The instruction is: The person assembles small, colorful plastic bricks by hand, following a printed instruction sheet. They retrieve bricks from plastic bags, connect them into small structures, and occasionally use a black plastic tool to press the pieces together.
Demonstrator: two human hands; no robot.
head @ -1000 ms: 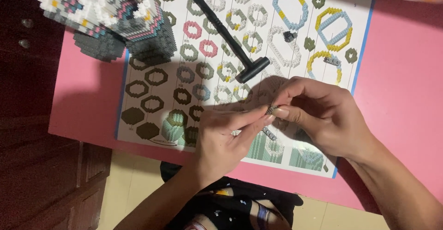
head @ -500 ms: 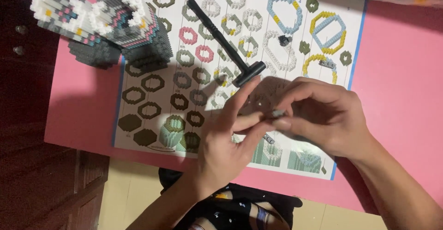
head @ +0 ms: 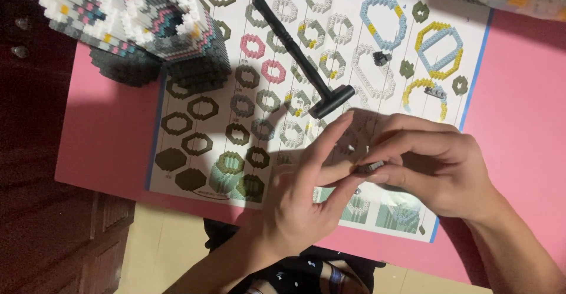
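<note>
Fingertips of both hands meet over the instruction sheet [head: 236,123]: right hand [head: 436,170] pinches a small grey brick piece [head: 370,166]; left hand [head: 306,199] steadies it, fingers half spread. Best to press squarely, gently.

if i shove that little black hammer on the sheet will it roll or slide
The black hammer would probably slide or pivot, not roll: its crosswise head lies flat on the instruction sheet and should block rolling. It looks like slim moulded plastic, so likely light and stiff. The smooth paper may let it skid easily.
</note>
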